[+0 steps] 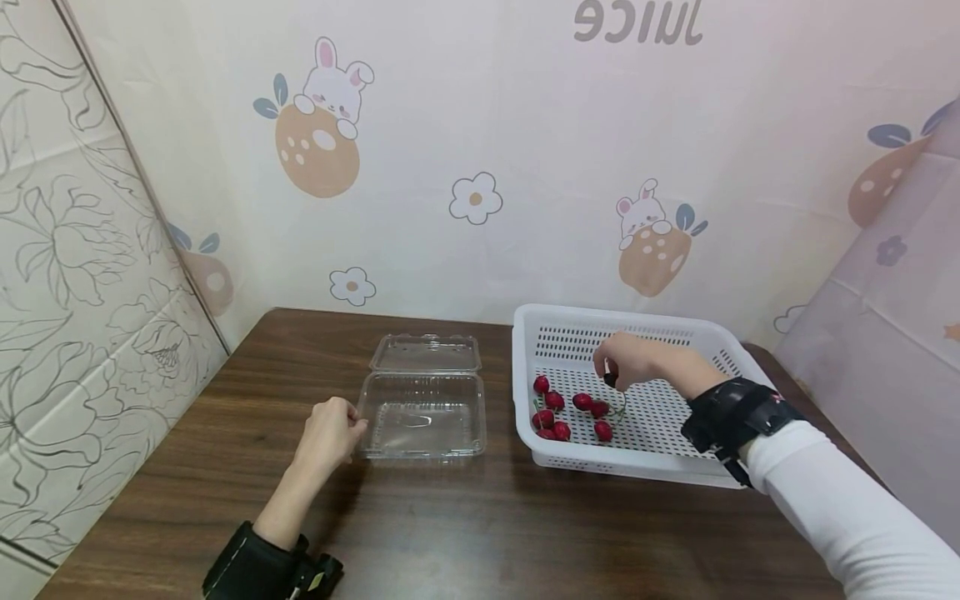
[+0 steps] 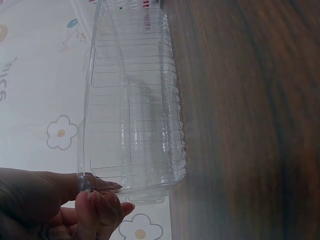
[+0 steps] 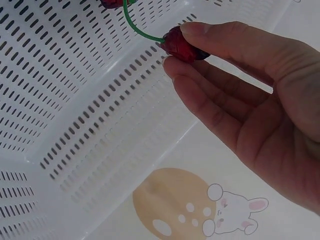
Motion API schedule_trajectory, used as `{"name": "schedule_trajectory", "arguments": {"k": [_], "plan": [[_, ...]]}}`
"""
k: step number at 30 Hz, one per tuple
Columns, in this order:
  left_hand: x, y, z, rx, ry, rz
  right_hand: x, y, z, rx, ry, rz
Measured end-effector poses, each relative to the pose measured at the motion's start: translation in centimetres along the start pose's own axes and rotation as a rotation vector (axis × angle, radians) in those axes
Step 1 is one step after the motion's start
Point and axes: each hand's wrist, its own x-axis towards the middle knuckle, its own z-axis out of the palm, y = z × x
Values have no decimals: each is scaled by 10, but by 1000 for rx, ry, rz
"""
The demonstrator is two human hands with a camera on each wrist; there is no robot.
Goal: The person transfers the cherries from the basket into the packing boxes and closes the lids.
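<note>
My left hand (image 1: 327,431) pinches the near-left rim of a clear plastic clamshell box (image 1: 423,421), thumb on one side and fingers on the other in the left wrist view. The box stands on the table with its lid (image 1: 426,354) folded back toward the wall. Over the white basket (image 1: 527,367), my right hand (image 1: 637,360) pinches a dark red cherry (image 3: 181,45) between thumb and fingertips. From it a curved green stem (image 3: 134,25) runs to another cherry (image 3: 112,3) at the top edge of the right wrist view. Several red cherries (image 1: 553,400) lie in the basket's left part.
The brown wooden table (image 1: 480,533) meets a patterned wall cloth (image 1: 480,108) at the back. The basket has raised perforated sides and stands to the right of the box, with a narrow strip of table between them. A line-drawn flower panel (image 1: 82,250) borders the left.
</note>
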Motion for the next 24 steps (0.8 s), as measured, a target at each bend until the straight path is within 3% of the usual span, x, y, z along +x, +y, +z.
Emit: {"name": "schedule_trajectory", "arguments": {"k": [10, 17, 24], "plan": [[1, 0, 0, 2, -5, -13, 1, 4, 7, 8, -4, -61], [1, -1, 0, 2, -5, -8, 4, 1, 9, -13, -34, 7], [1, 0, 1, -3, -13, -9, 4, 0, 9, -15, -37, 11]]}}
